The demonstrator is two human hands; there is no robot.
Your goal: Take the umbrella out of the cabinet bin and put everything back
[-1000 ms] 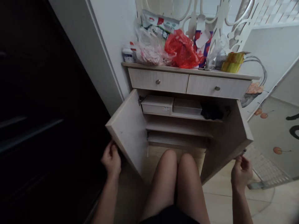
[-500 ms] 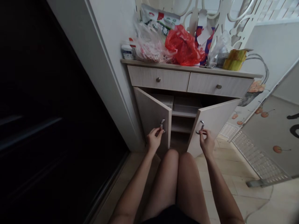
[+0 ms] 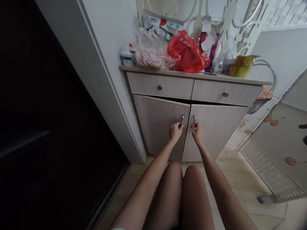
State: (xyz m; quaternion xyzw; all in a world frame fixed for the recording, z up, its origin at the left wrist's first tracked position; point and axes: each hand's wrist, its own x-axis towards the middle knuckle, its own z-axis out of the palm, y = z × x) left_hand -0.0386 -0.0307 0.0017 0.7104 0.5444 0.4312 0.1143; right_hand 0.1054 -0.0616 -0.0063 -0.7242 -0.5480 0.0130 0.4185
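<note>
My left hand (image 3: 176,131) pinches the lower end of the metal handle (image 3: 182,118) on the left cabinet door (image 3: 158,121). With closed fingers, my right hand (image 3: 197,132) grips the matching handle (image 3: 194,118) on the right door (image 3: 216,127). Both pale wood-grain doors stand slightly ajar, with a thin dark gap along their top edges. Their inner edges nearly meet, and the shelves behind them are hidden.
Above are two drawers with round knobs (image 3: 160,87). The cabinet top (image 3: 163,73) bears a red plastic bag (image 3: 187,52), clear bags, a white jar (image 3: 127,58) and a yellow package (image 3: 241,66). My knees are close below the doors.
Both doors have swung inward from wide open to nearly closed, hiding the shelves. My hands have moved toward each other, still on the handles.
</note>
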